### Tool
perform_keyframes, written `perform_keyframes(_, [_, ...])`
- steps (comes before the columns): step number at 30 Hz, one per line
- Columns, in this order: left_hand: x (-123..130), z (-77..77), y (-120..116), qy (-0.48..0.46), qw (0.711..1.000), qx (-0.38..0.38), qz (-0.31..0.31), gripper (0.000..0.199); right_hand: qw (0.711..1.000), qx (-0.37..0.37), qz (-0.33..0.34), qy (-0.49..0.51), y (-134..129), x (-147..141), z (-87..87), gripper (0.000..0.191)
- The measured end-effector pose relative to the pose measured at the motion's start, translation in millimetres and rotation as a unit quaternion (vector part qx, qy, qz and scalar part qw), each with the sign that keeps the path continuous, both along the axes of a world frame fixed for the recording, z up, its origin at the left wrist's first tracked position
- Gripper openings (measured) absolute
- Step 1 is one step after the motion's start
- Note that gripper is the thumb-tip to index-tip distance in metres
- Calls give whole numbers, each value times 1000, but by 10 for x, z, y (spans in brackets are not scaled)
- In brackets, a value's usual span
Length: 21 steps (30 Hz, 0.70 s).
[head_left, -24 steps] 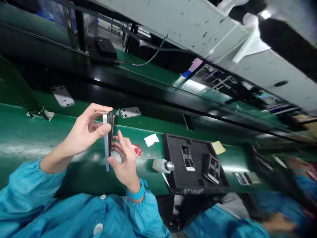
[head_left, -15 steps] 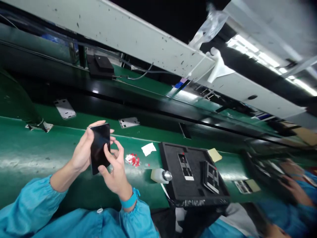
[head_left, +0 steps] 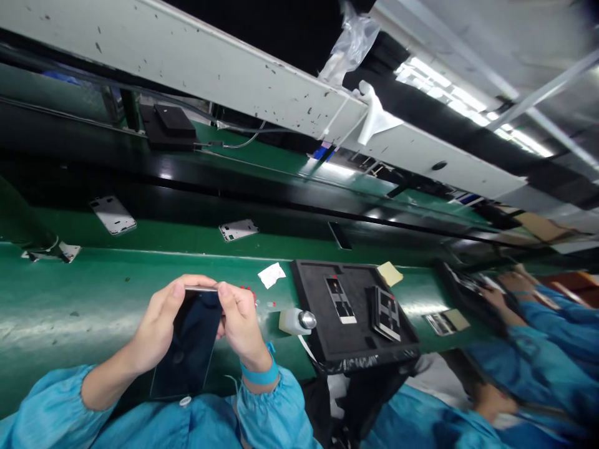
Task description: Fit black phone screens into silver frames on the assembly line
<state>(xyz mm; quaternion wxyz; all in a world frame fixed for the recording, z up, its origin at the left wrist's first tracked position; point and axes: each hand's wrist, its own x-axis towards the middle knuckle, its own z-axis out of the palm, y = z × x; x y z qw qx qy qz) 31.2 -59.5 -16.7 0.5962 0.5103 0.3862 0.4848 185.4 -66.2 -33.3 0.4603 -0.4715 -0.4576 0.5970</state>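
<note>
A black-faced smartphone (head_left: 195, 333) is held between my two hands, its upper edge raised and its dark glossy face toward me. My left hand (head_left: 156, 324) is closed on its upper left corner, with the thumb at the top edge. On the opposite corner my right hand (head_left: 242, 324) grips in the same way, a blue band around its wrist. The lower end reaches down near my blue jacket; whether a clear film lies over it I cannot tell. Just beyond my right hand lie small red-and-white scraps (head_left: 249, 290), partly hidden, and a crumpled white paper (head_left: 271, 274).
Right of my hands stand a bottle with a metal cap (head_left: 297, 321) and a black foam tray (head_left: 311, 274) bearing phone parts. Pale phone frames (head_left: 113, 214) and a dark panel (head_left: 339, 236) lie on the far strip. Co-workers' blue sleeves (head_left: 538, 368) are at right.
My right fingers have left the phone's face and gripped its upper right corner. The phone has come lower and tilted, top edge up. The whole view has shifted slightly.
</note>
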Motion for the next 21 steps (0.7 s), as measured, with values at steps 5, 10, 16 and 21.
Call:
perform_keyframes(5, [25, -4, -50, 78, 988, 125, 39, 42, 991, 122, -21, -42, -9, 7, 150, 72])
perform_keyframes(10, [88, -40, 105, 115, 970, 189, 97, 44, 986, 138, -83, -35, 103, -97, 58, 68])
perform_keyframes(16, [-106, 243, 416, -89, 970, -61, 216, 70, 990, 74, 116, -42, -105, -121, -297, 80])
perform_keyframes(21, [-148, 370, 476, -97, 964, -88, 231, 77, 984, 29, 177, 5, -157, -105, -350, 81])
